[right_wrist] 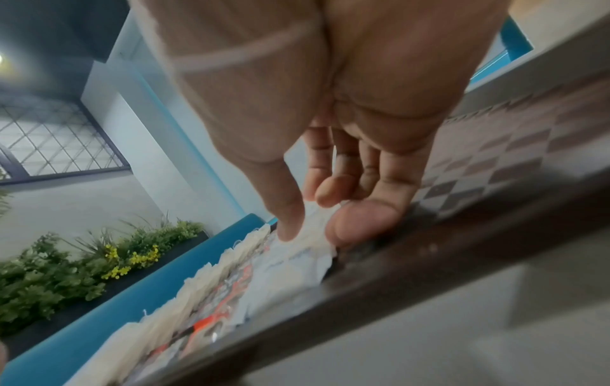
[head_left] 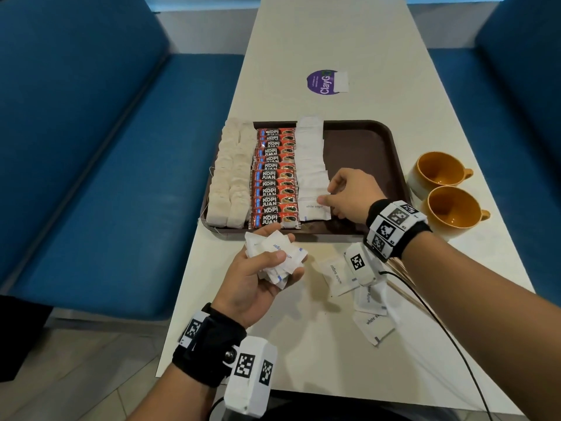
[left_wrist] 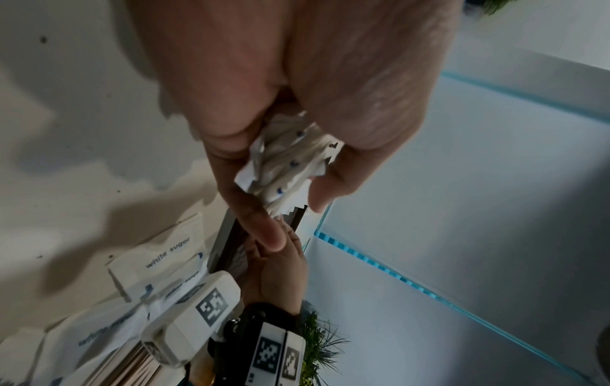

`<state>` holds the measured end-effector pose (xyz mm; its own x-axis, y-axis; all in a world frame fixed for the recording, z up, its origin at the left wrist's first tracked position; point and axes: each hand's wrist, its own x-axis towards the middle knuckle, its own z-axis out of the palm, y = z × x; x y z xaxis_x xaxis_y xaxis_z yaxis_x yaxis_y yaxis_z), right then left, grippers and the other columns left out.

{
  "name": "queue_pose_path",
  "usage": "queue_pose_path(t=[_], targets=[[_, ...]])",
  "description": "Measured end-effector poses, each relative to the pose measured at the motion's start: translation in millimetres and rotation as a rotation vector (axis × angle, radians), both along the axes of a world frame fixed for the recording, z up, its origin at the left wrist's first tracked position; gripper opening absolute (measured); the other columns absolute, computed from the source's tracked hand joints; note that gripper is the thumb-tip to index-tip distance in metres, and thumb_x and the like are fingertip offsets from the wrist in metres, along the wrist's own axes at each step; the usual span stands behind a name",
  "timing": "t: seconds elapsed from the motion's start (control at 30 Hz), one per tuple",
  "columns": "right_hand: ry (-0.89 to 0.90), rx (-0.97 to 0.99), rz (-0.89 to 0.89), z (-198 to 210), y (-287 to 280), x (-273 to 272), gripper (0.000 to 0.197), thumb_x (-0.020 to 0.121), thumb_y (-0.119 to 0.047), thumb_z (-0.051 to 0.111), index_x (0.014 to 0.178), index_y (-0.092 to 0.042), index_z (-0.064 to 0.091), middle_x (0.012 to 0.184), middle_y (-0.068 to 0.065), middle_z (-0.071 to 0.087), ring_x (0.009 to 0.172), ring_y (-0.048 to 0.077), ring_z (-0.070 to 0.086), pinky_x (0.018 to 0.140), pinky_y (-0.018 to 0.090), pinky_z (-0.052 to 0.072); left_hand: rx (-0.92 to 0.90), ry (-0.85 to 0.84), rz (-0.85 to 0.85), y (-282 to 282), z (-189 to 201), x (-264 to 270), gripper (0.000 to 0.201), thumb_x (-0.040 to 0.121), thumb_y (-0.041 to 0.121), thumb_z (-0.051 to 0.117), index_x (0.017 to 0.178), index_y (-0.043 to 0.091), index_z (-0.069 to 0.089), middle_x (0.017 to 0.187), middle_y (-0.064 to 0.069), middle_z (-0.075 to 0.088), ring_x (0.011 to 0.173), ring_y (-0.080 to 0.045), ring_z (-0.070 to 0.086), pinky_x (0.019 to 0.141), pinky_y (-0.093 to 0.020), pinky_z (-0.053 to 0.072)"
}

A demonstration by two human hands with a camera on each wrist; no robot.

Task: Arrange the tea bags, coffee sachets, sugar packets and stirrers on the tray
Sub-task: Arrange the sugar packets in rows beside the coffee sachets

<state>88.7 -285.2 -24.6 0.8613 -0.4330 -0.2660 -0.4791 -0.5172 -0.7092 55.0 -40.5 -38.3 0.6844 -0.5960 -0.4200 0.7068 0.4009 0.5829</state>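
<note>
Bare brown floor across the tray (head_left: pixel 358 147) from centre toward 3 o'clock, free for a hand. Blocked from centre to 9 o'clock by three packed columns: sugar packets (head_left: pixel 309 165), coffee sachets (head_left: pixel 274 177), tea bags (head_left: pixel 230 174). Just beyond the rim at 3 to 4 o'clock, two orange cups (head_left: pixel 446 189). Along the 6 o'clock approach, loose sugar packets (head_left: pixel 364 302) and stirrers (head_left: pixel 400 275) scattered on the table (head_left: pixel 318 34). Wide clear tabletop at 12 o'clock, apart from a flat purple sticker (head_left: pixel 323 82).

Two orange cups (head_left: pixel 449 192) and a purple sticker (head_left: pixel 322 82) on the table (head_left: pixel 318 41).
</note>
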Motion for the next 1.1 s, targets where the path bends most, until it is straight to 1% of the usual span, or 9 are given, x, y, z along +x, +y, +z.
queue_pose_path(t=[0.17,0.27,0.33,0.6,0.7,0.8,0.93,1.0,1.1], targets=[[-0.134,0.086,0.049,24,17,-25,0.018,0.088,-0.034,0.08,0.089,-0.022,0.067,0.085,0.004,0.071,0.07,0.018,0.072,0.072,0.043,0.064,-0.043,-0.073,-0.026,-3,3,0,0.059,0.077,-0.009,0.057,0.13,0.017,0.062,0.12,-0.018,0.066,0.106,-0.047,0.068,0.07,-0.04,0.061],[-0.144,0.258,0.238,42,39,-53,0.024,0.087,-0.038,0.08,0.093,-0.017,0.071,0.086,0.008,0.075,0.065,0.015,0.071,0.061,0.03,0.059,-0.019,-0.141,-0.052,-5,7,0,0.064,0.081,-0.005,0.06,0.14,0.019,0.055,0.127,-0.021,0.067,0.105,-0.045,0.07,0.067,-0.039,0.06],[-0.126,0.289,0.29,44,46,-67,0.027,0.084,-0.039,0.083,0.098,-0.019,0.072,0.084,0.007,0.075,0.066,0.019,0.07,0.059,0.028,0.057,0.016,-0.174,-0.058,-7,9,0,0.066,0.083,-0.002,0.063,0.144,0.016,0.05,0.129,-0.023,0.066,0.105,-0.042,0.07,0.064,-0.037,0.06],[-0.176,0.45,0.249,40,37,-93,0.024,0.084,-0.007,0.083,0.106,-0.011,0.073,0.089,0.021,0.073,0.066,0.017,0.063,0.063,0.031,0.055,0.113,-0.241,-0.053,-16,11,-2,0.06,0.087,0.009,0.069,0.144,0.003,0.049,0.109,-0.024,0.067,0.078,-0.028,0.064,0.049,-0.028,0.046],[-0.147,0.341,0.314,40,39,-97,0.033,0.081,-0.016,0.087,0.109,-0.021,0.07,0.095,0.009,0.074,0.074,0.019,0.067,0.067,0.025,0.058,0.145,-0.248,-0.055,-18,12,-4,0.054,0.085,0.007,0.071,0.137,0.01,0.056,0.105,-0.021,0.068,0.07,-0.027,0.06,0.045,-0.025,0.041],[-0.193,0.377,0.266,39,40,-97,0.027,0.085,-0.027,0.083,0.109,-0.022,0.072,0.093,0.0,0.075,0.073,0.011,0.067,0.063,0.017,0.053,0.215,-0.279,-0.101,-19,15,-5,0.054,0.079,0.009,0.075,0.13,0.007,0.058,0.097,-0.017,0.067,0.065,-0.027,0.059,0.043,-0.023,0.038],[-0.195,0.403,0.249,38,34,-96,0.019,0.087,-0.016,0.081,0.105,-0.014,0.075,0.091,0.001,0.079,0.075,0.012,0.071,0.072,0.022,0.058,0.219,-0.295,-0.134,-21,19,-6,0.048,0.082,0.008,0.076,0.126,0.003,0.057,0.093,-0.015,0.068,0.064,-0.026,0.059,0.043,-0.023,0.039],[-0.183,0.433,0.228,39,32,-96,0.015,0.088,-0.011,0.079,0.103,-0.008,0.075,0.086,0.003,0.078,0.067,0.011,0.068,0.065,0.021,0.055,0.182,-0.252,-0.098,-22,21,-6,0.042,0.088,0.008,0.073,0.128,0.009,0.061,0.103,-0.015,0.071,0.067,-0.024,0.063,0.044,-0.024,0.042],[-0.219,0.532,0.139,39,28,-96,0.011,0.091,-0.002,0.073,0.099,0.004,0.067,0.081,0.022,0.07,0.061,0.024,0.062,0.058,0.034,0.055,0.16,-0.205,-0.052,-23,20,-5,0.034,0.091,0.014,0.065,0.126,0.015,0.064,0.108,-0.017,0.071,0.075,-0.026,0.067,0.048,-0.028,0.048]])
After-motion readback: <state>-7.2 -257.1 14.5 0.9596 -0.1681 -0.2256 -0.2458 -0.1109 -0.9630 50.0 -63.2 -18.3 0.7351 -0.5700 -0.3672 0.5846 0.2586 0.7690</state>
